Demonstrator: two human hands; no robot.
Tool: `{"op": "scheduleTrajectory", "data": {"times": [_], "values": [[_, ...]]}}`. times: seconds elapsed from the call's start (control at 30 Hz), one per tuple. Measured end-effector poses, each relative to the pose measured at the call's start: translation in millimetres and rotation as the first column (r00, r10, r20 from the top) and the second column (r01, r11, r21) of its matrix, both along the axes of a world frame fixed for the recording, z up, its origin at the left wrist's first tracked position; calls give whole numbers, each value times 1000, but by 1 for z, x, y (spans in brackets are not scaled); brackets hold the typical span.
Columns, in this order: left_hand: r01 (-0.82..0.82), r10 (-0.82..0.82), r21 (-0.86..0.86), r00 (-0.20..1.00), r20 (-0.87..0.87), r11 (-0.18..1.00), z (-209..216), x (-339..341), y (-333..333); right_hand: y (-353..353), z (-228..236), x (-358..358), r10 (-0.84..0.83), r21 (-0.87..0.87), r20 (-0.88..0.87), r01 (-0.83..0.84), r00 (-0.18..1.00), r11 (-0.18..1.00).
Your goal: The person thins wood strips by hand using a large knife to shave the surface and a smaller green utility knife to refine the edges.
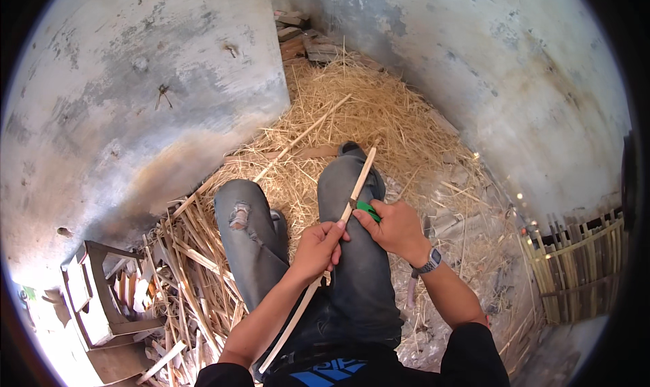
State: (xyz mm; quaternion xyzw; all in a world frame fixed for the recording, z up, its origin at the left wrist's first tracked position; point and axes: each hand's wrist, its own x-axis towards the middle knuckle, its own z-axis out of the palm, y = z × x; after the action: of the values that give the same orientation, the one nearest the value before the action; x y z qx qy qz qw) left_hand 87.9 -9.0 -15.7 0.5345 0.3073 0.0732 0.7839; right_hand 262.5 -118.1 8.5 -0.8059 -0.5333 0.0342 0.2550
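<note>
A long pale strip, bamboo by its look (361, 176), slants across my right thigh, its far end past the knee and its near end by my lap. My left hand (319, 249) is closed around its middle, thumb on top. In my right hand (398, 230) is a knife with a green handle (369, 211). Its short dark blade meets the strip just beyond my left fingers. A watch (429, 260) sits on my right wrist. Part of the knife handle is hidden in my grip.
Shavings (379, 96) heap up ahead between two worn walls. Many split strips (193, 285) lie at left, beside a broken wooden frame (125, 328). A longer strip (301, 138) rests on the heap. At right, a slatted bamboo panel (575, 268) leans near the wall.
</note>
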Motion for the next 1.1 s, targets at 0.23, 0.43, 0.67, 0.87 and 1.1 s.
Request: {"op": "scheduleTrajectory", "data": {"times": [0.23,0.43,0.67,0.87,1.1], "values": [[18,-16,51,999,-34,999,7,-16,1,4,-7,-9,-28,49,54,26,998,998],[-11,13,81,999,-30,997,8,-18,-8,4,-13,-13,-78,50,43,76,996,996],[-52,62,178,997,-51,983,11,-24,-26,-2,-21,-24,-86,132,33,81,996,988],[-51,59,153,997,-47,987,18,-33,-33,-5,-28,-27,-62,225,39,51,997,973],[-19,28,188,999,-44,982,20,-43,-33,-7,-30,-31,-58,305,44,42,997,951]]}}
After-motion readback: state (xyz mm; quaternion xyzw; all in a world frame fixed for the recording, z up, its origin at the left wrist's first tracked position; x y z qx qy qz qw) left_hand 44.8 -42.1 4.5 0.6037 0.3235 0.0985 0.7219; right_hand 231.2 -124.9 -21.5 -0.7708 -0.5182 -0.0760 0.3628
